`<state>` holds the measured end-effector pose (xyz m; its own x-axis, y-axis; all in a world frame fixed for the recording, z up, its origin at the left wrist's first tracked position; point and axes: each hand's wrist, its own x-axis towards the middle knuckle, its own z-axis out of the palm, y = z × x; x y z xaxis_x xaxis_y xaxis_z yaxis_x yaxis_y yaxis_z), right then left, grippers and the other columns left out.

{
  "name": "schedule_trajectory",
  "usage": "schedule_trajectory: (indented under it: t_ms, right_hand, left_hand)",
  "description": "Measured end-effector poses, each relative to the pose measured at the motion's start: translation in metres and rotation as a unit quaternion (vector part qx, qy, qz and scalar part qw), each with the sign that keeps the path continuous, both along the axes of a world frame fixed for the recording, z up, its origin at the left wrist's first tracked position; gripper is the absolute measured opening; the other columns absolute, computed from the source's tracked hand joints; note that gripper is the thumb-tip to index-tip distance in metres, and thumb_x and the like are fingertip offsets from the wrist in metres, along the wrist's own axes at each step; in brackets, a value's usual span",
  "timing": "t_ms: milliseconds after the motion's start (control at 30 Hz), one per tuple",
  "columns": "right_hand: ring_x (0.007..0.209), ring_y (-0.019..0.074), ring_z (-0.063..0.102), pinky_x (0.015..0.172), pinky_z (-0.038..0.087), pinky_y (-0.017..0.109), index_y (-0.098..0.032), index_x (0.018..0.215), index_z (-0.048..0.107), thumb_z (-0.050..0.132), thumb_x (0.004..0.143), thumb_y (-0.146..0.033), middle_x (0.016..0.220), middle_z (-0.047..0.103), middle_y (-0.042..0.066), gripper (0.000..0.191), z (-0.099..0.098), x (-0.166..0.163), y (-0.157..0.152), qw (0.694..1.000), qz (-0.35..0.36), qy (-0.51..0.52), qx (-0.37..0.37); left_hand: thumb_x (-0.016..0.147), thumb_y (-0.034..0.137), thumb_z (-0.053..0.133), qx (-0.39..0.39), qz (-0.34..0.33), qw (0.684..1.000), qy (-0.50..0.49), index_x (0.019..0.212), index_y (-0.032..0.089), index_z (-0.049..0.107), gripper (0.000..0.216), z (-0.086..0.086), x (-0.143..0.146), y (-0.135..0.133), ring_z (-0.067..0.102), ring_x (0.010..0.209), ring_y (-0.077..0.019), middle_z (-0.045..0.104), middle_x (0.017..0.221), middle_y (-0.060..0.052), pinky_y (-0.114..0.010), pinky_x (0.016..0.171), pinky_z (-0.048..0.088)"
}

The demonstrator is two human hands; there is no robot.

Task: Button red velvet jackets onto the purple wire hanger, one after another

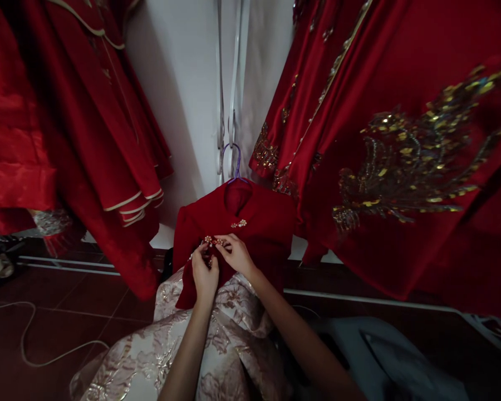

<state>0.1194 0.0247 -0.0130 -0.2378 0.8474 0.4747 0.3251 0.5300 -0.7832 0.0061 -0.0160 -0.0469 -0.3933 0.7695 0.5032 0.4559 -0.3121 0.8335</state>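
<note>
At the far left, a pale cable [23,341] curled over the floor [62,340], near red clothes [108,139] with cream trim. The left hand [205,273] was curved, its fingertips by the left side of a beaded clasp [209,240]; whether they gripped it could not be told. The clasp lay at the front of a red jacket [271,217] on a purple hanger [237,167], above shiny patterned cloth [229,328]. The right hand [237,255] pinched the clasp's right side between thumb and fingers. Farther right hung a red dress [384,245] with gold sequins.

txt: none legible | lbls/brands: none | nos./signs: none seen
</note>
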Motion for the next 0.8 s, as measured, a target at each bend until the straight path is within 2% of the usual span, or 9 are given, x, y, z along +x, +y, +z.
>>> schedule_trajectory:
  t_ms: [167,300,467,667,800]
  right_hand:
    - [0.086,0.0127,0.061,0.074,0.053,0.025,-0.021,0.107,0.062,0.048,0.085,-0.025,0.099,0.061,0.007,0.026,-0.002,0.0,-0.002,1.0,-0.003,0.014,0.013]
    - [0.081,0.0126,0.061,0.072,0.053,0.026,-0.018,0.102,0.059,0.053,0.081,-0.023,0.091,0.064,0.005,0.022,-0.007,-0.003,-0.002,0.998,-0.032,0.052,0.002]
    - [0.08,0.0128,0.062,0.071,0.053,0.026,-0.017,0.097,0.06,0.052,0.081,-0.021,0.091,0.065,0.006,0.018,-0.011,-0.004,-0.003,0.998,-0.027,0.061,0.004]
    - [0.077,0.0125,0.062,0.067,0.054,0.024,-0.016,0.094,0.062,0.053,0.078,-0.019,0.089,0.065,0.006,0.019,-0.005,-0.004,-0.006,0.998,-0.048,0.04,0.006]
    - [0.075,0.0122,0.062,0.066,0.054,0.024,-0.017,0.094,0.063,0.053,0.077,-0.018,0.089,0.065,0.006,0.02,-0.003,-0.004,-0.009,0.998,-0.045,0.038,0.008]
  left_hand:
    - [0.074,0.02,0.054,-0.011,-0.062,0.996,-0.062,0.103,0.017,0.051,0.029,-0.002,-0.007,0.016,0.059,0.088,-0.0162,0.061,0.101,-0.007,-0.03,0.076,0.047]
    - [0.073,0.023,0.055,-0.024,-0.09,0.99,-0.11,0.099,0.016,0.055,0.027,-0.006,-0.012,0.023,0.06,0.079,-0.0143,0.063,0.097,-0.007,-0.027,0.07,0.048]
    - [0.072,0.022,0.055,-0.015,-0.094,0.99,-0.1,0.099,0.016,0.058,0.028,-0.005,-0.011,0.02,0.06,0.082,-0.0151,0.064,0.098,-0.007,-0.029,0.074,0.048]
    - [0.073,0.024,0.053,-0.004,-0.082,0.992,-0.095,0.1,0.016,0.061,0.029,0.0,-0.011,0.015,0.059,0.072,-0.0135,0.065,0.089,-0.006,-0.026,0.065,0.049]
    - [0.072,0.022,0.052,0.007,-0.085,0.991,-0.1,0.104,0.016,0.06,0.033,0.0,-0.011,0.014,0.058,0.073,-0.0135,0.065,0.095,-0.007,-0.027,0.067,0.049]
